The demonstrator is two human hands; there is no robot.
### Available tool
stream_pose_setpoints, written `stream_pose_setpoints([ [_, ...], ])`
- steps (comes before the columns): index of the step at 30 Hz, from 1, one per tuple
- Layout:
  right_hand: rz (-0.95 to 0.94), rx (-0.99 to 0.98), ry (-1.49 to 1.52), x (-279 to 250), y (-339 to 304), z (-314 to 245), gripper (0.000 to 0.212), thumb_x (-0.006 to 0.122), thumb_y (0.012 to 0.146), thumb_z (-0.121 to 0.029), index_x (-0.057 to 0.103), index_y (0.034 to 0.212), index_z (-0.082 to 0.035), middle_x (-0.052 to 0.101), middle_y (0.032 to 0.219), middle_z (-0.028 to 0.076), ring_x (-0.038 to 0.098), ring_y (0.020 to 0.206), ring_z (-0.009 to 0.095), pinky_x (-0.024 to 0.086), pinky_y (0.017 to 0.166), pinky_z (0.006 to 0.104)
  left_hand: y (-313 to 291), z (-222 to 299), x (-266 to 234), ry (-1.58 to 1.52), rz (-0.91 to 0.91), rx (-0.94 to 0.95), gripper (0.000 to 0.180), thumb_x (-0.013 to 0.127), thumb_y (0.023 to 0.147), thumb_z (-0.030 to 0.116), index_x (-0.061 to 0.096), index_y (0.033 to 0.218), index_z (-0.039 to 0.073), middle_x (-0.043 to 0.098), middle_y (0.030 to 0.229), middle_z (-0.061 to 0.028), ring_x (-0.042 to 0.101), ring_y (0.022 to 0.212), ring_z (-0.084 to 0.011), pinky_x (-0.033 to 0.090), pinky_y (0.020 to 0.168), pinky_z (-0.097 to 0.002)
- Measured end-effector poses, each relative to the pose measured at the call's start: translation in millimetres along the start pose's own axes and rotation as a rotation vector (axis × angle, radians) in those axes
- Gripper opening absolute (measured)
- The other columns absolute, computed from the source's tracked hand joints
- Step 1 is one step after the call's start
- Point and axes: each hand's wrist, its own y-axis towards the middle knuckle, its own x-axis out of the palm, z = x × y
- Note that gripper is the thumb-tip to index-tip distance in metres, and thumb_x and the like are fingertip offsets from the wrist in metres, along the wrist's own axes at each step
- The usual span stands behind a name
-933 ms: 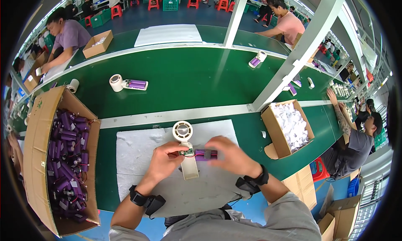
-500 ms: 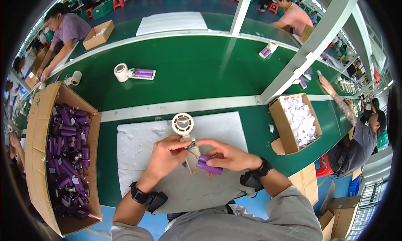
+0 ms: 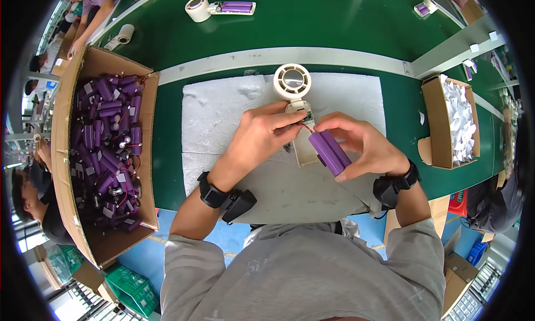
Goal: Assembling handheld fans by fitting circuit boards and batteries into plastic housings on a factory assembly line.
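A white handheld fan [image 3: 292, 82] lies on a foam sheet with its round head away from me and its handle shell [image 3: 305, 154] uncovered. A small green circuit board [image 3: 305, 115] shows near the fan's neck. My left hand [image 3: 251, 136] is closed beside that board, its thumb and forefinger pinching the thin red wires [image 3: 307, 128]; the wire ends are hidden by the fingers. Those wires run to a purple two-cell battery pack [image 3: 330, 152]. My right hand [image 3: 370, 145] grips the pack between thumb and fingers, tilted above the handle shell's right side.
A carton [image 3: 147, 181] of purple battery packs stands on the left. On the right is a smaller box [image 3: 436, 129] of white paper pieces. The foam sheet [image 3: 223, 103] covers the green bench before me. Another fan [image 3: 198, 9] with batteries lies beyond the metal rail [image 3: 223, 63].
The view has tilted down and shifted, so everything sits higher in the picture. The battery pack has turned steeper in my right hand. My left hand stays at the circuit board.
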Motion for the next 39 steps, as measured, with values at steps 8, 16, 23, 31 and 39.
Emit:
stream_pose_setpoints([
  [8,0.123,-0.150,-0.491,17.7,4.7,8.3,0.077,0.083,0.057,-0.005,0.052,0.126,-0.006,0.056,0.120,0.007,0.056,0.108,0.021,0.048,0.090,0.0338,-4.1,0.4,-3.4,-0.024,-0.035,0.018,0.028,0.071,0.078,0.002,0.070,0.106,0.006,0.067,0.092,-0.0129,0.067,0.073,-0.0284,0.054,0.063,-0.0351],
  [16,0.297,-0.339,-0.831,33.8,12.3,17.3,0.071,0.083,0.056,-0.004,0.055,0.122,-0.006,0.056,0.120,0.010,0.057,0.105,0.025,0.050,0.090,0.0363,-0.9,-0.6,-7.3,-0.061,-0.079,0.026,0.027,0.070,0.081,0.004,0.069,0.108,0.005,0.066,0.092,-0.0153,0.066,0.074,-0.0308,0.052,0.063,-0.0367],
  [23,0.365,-0.394,-0.887,40.2,7.5,23.5,0.056,0.082,0.058,-0.001,0.063,0.110,-0.001,0.056,0.125,0.012,0.059,0.104,0.029,0.054,0.087,0.0378,-0.8,-0.5,-10.2,-0.033,-0.113,0.014,0.029,0.070,0.082,0.006,0.070,0.111,0.009,0.068,0.105,-0.0173,0.069,0.083,-0.0316,0.055,0.069,-0.0336],
  [31,0.418,-0.432,-1.090,48.2,6.5,24.8,0.047,0.083,0.059,-0.003,0.067,0.103,0.000,0.057,0.130,0.015,0.062,0.100,0.031,0.055,0.084,0.0373,-1.1,-4.6,-8.7,-0.067,-0.112,0.036,0.026,0.068,0.084,0.006,0.069,0.110,0.008,0.068,0.095,-0.0148,0.065,0.075,-0.0337,0.052,0.065,-0.0368],
  [39,0.487,-0.409,-1.082,52.8,11.0,28.1,0.046,0.084,0.057,-0.003,0.064,0.099,-0.001,0.056,0.127,0.013,0.061,0.098,0.031,0.056,0.081,0.0373,0.7,-7.1,-10.3,-0.047,-0.141,-0.032,0.035,0.075,0.076,0.006,0.071,0.110,0.012,0.071,0.094,-0.0138,0.069,0.076,-0.0261,0.054,0.067,-0.0303],
])
